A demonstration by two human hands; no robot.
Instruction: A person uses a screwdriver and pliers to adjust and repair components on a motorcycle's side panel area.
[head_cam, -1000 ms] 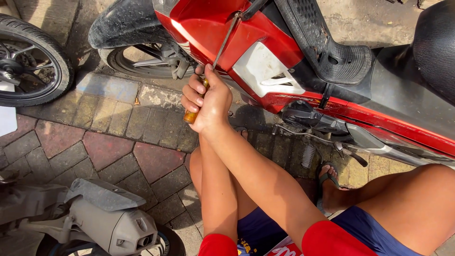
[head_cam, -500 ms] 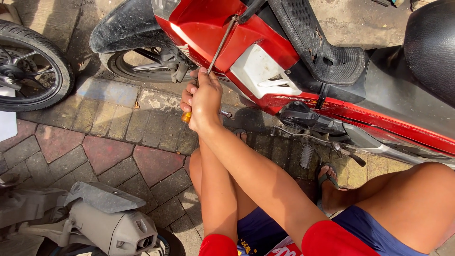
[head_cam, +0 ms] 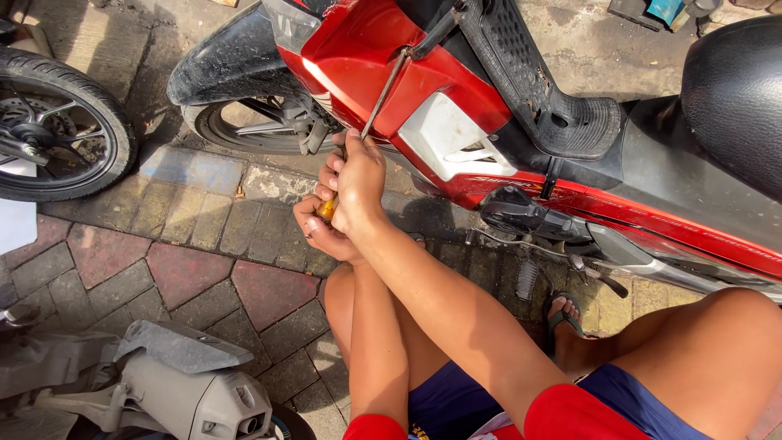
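Long screwdriver with a yellow-orange handle and a thin grey metal shaft (head_cam: 383, 90): held in both hands, tilted, handle low over the brick paving, shaft running up and to the right, its tip meeting the red plastic front fairing of the motorbike (head_cam: 366, 65) near a black bar at the top. Only a small patch of the handle shows between the fingers.

Right hand (head_cam: 356, 181): closed tight round the upper part of the handle, fingers curled, knuckles toward the bike. Left hand (head_cam: 320, 232): cupped under the butt of the handle, fingers wrapped up around it, a ring on one finger. The two hands touch, right stacked on left.

Around: white side panel (head_cam: 444, 134) just right of the shaft; black perforated footboard (head_cam: 538, 81) above it; black seat (head_cam: 733, 98) at far right. Front wheel under a dusty black mudguard (head_cam: 228, 69) left of the hands. Second tyre with spokes (head_cam: 57, 122) at far left, well apart. Loose grey plastic bike cover (head_cam: 195, 383) lies on the red and grey paving bricks (head_cam: 187, 269) at lower left. Person's sandalled foot (head_cam: 562, 314) under the bike frame
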